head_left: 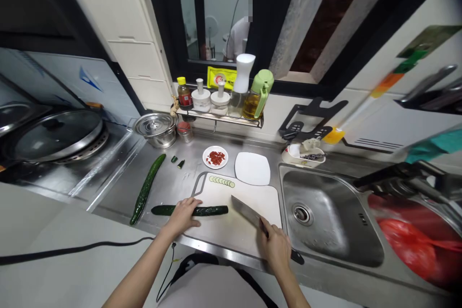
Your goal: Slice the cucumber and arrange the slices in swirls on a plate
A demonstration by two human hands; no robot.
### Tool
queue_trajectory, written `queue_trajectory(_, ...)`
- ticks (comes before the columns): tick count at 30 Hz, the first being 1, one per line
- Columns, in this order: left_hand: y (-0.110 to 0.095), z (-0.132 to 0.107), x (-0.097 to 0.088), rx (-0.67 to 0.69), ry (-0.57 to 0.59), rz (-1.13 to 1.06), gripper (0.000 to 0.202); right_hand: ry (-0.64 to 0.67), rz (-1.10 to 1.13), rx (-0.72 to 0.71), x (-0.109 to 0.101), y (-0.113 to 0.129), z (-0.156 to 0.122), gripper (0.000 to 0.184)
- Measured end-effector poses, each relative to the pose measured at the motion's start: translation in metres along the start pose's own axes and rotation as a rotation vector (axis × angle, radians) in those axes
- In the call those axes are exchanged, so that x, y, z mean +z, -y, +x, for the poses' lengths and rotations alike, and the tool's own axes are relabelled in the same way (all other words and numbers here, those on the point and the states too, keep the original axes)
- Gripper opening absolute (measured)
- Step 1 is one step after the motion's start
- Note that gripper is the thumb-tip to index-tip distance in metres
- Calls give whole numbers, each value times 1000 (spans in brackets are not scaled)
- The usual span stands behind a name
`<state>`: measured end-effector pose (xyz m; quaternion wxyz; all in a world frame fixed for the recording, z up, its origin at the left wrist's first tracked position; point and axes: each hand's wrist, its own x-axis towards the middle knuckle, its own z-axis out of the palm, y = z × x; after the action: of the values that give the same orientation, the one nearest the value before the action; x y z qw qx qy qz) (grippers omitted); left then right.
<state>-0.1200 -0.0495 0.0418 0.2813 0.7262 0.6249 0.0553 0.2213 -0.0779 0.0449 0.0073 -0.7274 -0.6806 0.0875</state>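
My left hand (184, 215) grips a dark green cucumber (211, 211) that lies partly across the white cutting board (216, 231), its cut end facing right. In my right hand (276, 248) is a kitchen knife (247, 211), held by its dark handle. The blade points up and left, a little to the right of the cucumber's cut end and apart from it. Thin cucumber slices (222, 181) lie in an overlapping row near the board's top edge. A second, whole cucumber (147, 191) rests on the steel counter to the left, near two small cut-off ends (181, 164).
Behind the board stand a white plate (252, 168) and a small dish with chopped red bits (216, 158). A steel sink (335, 221) is to the right, a lidded pot (156, 130) at back left. Seasoning containers fill a wall rack (231, 114). A lidded pan (57, 137) sits on the stove.
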Motion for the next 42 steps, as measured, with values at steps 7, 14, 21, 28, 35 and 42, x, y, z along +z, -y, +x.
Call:
queue_trajectory(7, 7, -1, 1, 6, -17, -29, 40, 1, 9, -14, 3, -6, 1, 40)
queue_trajectory(14, 19, 4, -15, -75, -180, -119, 39, 24, 11, 3, -1, -6, 1, 41)
queue_trajectory(21, 39, 20, -30, -391, -285, -26, 37, 79, -14, 40, -5, -4, 0, 42)
queue_trajectory(28, 51, 35, -31, -564, -238, 83, 37, 97, -25, 45, -9, -3, 1, 44)
queue_trajectory(35, 53, 47, -30, -589, -234, 119, 36, 102, -41, 51, -7, -3, 2, 43)
queue_trajectory(42, 55, 56, -27, -591, -239, 140, 36, 86, -30, 45, -3, -4, 0, 43)
